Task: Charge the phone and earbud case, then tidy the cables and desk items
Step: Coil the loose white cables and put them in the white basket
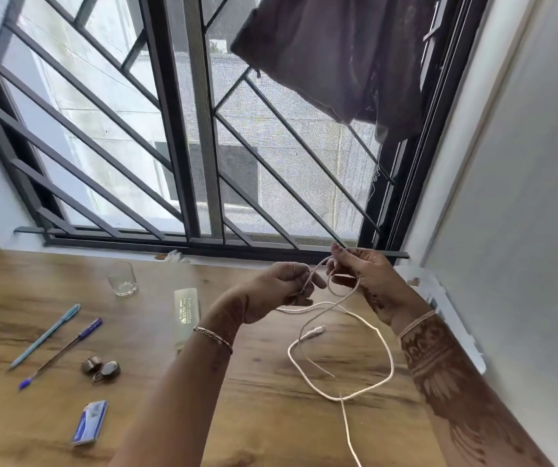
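A white charging cable point(383, 345) hangs in loose loops over the wooden desk point(264, 416), its plug end point(314, 331) dangling in the middle of the loops. My left hand point(281, 288) grips a stretch of the cable above the desk. My right hand point(362, 271) pinches the same cable a little to the right, where it bends into a small loop. Both hands are raised near the window sill. No phone or earbud case can be made out.
On the left of the desk lie a light blue pen point(46, 335), a dark blue pen point(65, 350), two small metal items point(102, 367), a blue-white packet point(90, 423) and a glass point(122, 278). A clear bottle point(186, 315) lies mid-desk. A white tray point(439, 298) stands by the right wall.
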A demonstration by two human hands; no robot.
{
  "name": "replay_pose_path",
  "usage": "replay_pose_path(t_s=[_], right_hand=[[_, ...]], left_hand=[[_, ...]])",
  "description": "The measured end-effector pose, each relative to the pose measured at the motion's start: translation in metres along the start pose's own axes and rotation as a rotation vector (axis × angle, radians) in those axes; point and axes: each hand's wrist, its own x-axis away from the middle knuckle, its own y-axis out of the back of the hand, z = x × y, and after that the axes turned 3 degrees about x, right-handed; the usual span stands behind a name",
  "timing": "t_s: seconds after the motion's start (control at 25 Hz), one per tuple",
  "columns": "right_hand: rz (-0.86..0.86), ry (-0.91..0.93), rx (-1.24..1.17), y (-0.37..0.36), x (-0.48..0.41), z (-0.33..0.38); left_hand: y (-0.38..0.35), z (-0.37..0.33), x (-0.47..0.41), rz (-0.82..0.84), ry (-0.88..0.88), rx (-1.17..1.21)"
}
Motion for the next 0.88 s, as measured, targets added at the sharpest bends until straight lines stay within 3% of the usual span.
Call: replay_pose_path(t_s=[0.12, 0.28, 0.48, 0.88], right_hand=[[-0.023, -0.015, -0.043, -0.002, -0.005, 0.002], [-0.042, 0.023, -0.020, -0.009, -0.013, 0.004], [-0.049, 0.157, 0.263, -0.011, -0.023, -0.006], [0.361, -0.003, 0.280, -0.012, -0.023, -0.005]], left_hand=[[-0.005, -0.006, 0.004, 0.002, 0.076, 0.200], [-0.010, -0.018, 0.004, -0.029, 0.062, 0.261], [-0.008, -0.025, -0.002, -0.138, -0.022, 0.591], [-0.010, -0.028, -0.017, -0.187, -0.184, 0.945]])
